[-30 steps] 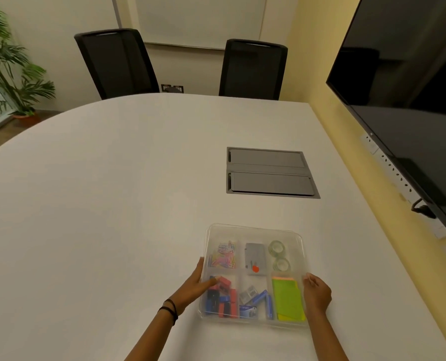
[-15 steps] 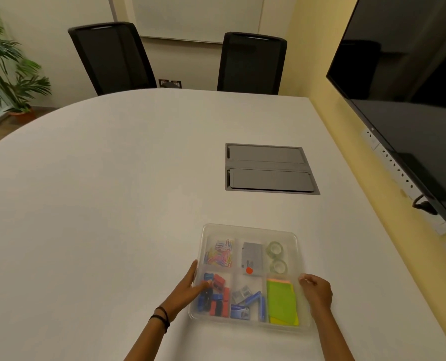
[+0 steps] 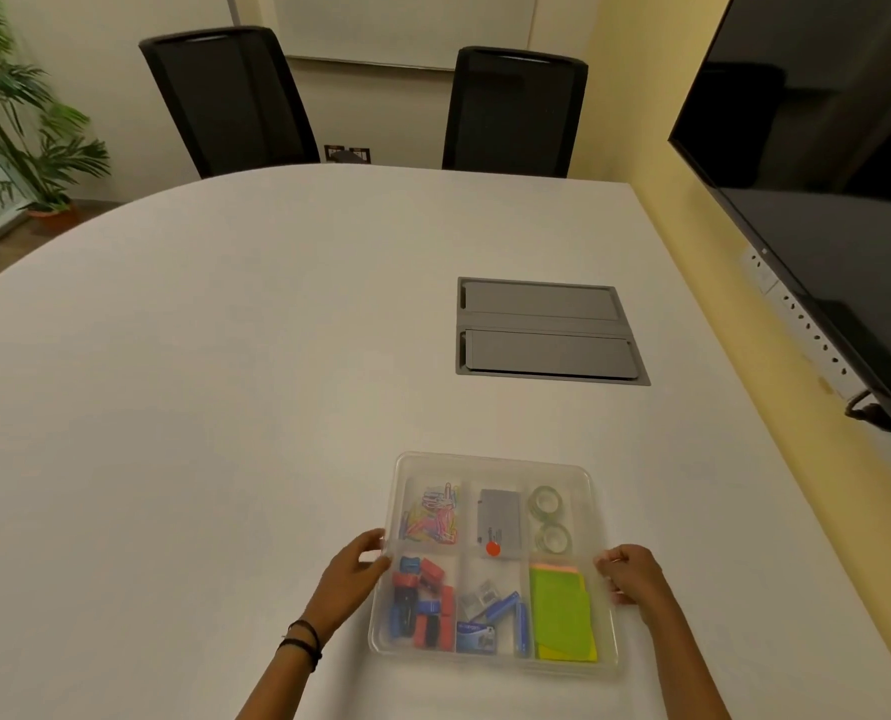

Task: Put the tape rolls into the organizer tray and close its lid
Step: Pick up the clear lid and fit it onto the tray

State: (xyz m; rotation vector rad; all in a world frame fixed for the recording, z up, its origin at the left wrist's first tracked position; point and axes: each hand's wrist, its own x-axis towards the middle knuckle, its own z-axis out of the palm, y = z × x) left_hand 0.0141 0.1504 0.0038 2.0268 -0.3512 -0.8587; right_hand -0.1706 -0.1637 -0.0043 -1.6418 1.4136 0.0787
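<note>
A clear plastic organizer tray [image 3: 490, 460] lies on the white table in front of me, with its clear lid down over the compartments. Two clear tape rolls [image 3: 549, 518] lie one behind the other in the far right compartment. My left hand [image 3: 352, 576] grips the tray's left edge, thumb on top. My right hand [image 3: 633, 571] is curled on the right edge. The other compartments hold coloured paper clips, a grey box with a red dot, red and blue clips, staple boxes and green sticky notes.
A grey cable hatch [image 3: 547, 330] is set into the table beyond the tray. Two black chairs [image 3: 511, 111] stand at the far side. A large dark screen [image 3: 822, 174] hangs on the right wall, and a potted plant [image 3: 17, 122] stands far left.
The tray with both hands on it has shifted slightly left and nearer to me. My left hand slid from the lid's top to the tray's left edge.
</note>
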